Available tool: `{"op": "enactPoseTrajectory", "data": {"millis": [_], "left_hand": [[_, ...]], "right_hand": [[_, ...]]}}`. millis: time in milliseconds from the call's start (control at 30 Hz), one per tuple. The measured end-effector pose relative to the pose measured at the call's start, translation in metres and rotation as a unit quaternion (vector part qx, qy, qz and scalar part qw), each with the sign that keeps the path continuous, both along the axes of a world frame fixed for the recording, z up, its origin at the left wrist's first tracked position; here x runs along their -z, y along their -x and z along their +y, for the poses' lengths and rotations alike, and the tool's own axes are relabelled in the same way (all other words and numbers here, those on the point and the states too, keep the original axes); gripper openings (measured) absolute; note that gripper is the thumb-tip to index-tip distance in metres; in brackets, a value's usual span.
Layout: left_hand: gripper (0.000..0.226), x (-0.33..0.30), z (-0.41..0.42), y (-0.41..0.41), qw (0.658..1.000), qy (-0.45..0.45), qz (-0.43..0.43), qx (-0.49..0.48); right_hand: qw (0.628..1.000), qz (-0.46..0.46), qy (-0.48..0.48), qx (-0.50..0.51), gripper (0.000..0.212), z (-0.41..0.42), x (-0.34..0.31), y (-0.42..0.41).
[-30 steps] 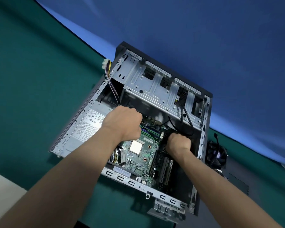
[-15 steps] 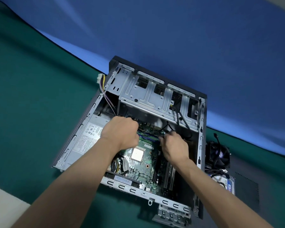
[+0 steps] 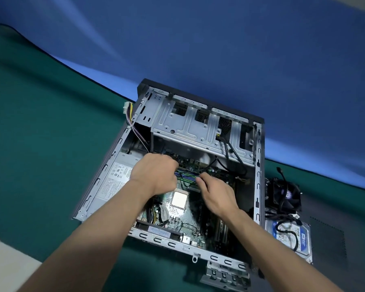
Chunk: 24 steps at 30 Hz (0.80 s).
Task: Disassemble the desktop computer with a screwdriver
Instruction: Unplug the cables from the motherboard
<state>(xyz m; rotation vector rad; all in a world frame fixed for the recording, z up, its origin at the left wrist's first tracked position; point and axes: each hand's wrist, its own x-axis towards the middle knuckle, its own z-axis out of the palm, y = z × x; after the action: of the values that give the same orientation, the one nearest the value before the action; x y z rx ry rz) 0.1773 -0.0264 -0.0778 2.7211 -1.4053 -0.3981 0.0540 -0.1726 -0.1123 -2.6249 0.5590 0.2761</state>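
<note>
While the computer case (image 3: 198,131) lies open on the desk (image 3: 40,144), both hands work at the memory sticks (image 3: 185,175): left hand (image 3: 156,175) curled, contents hidden; right hand (image 3: 215,194) with fingers (image 3: 200,180) extended, touching. The sticks are thin, rigid, fragile; grip by the edges.

1. Both bare forearms reach in from the near edge and angle toward each other, so the hands sit close together, just apart.
2. The left hand (image 3: 156,175) is knuckles up, wrist straight, with its fingers curled under the palm. What they hold, if anything, is hidden.
3. The right hand (image 3: 216,193) lies just right of it and a little nearer, back upward, its fingers (image 3: 202,179) stretched to the far left with the tips bent down.
</note>
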Motion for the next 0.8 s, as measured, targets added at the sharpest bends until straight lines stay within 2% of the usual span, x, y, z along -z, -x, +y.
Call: {"op": "enactPoseTrajectory", "data": {"millis": [67,133,300,400,467,500,567,633,700,800], "left_hand": [[0.012,-0.001,0.0,0.0,1.0,-0.007,0.005,-0.01],[0.012,-0.003,-0.001,0.0,1.0,-0.022,0.003,-0.014],[0.012,-0.005,-0.004,0.002,0.994,-0.094,-0.034,0.032],[0.029,0.001,-0.009,0.008,0.974,-0.161,-0.082,0.135],[0.046,0.008,-0.016,0.012,0.971,-0.166,-0.043,0.164],[0.049,0.012,-0.02,0.014,0.975,-0.158,-0.008,0.155],[0.037,0.015,-0.025,0.019,0.981,-0.145,0.059,0.115],[0.027,0.015,-0.026,0.019,0.981,-0.153,0.088,0.078],[0.027,0.008,-0.025,0.015,0.982,-0.146,0.115,0.036],[0.034,-0.008,-0.023,0.008,0.985,-0.038,0.161,-0.048]], "right_hand": [[1.0,0.016,0.016,0.011,0.022,-0.001,0.005,0.0],[0.997,0.07,0.028,0.014,0.026,0.0,0.009,0.0],[0.982,0.159,-0.1,-0.014,0.017,0.008,0.009,0.002],[0.975,0.119,-0.185,-0.007,0.034,0.016,0.006,0.006],[0.975,0.076,-0.21,0.004,0.032,0.016,0.004,0.006],[0.973,0.052,-0.225,0.015,0.029,0.014,0.003,0.006],[0.967,0.009,-0.251,0.044,0.028,0.012,0.001,0.006],[0.964,-0.026,-0.251,0.082,0.024,0.009,0.0,0.006],[0.958,-0.06,-0.253,0.12,0.022,0.007,0.0,0.006],[0.954,-0.083,-0.243,0.154,0.03,0.005,0.0,0.008]]}}
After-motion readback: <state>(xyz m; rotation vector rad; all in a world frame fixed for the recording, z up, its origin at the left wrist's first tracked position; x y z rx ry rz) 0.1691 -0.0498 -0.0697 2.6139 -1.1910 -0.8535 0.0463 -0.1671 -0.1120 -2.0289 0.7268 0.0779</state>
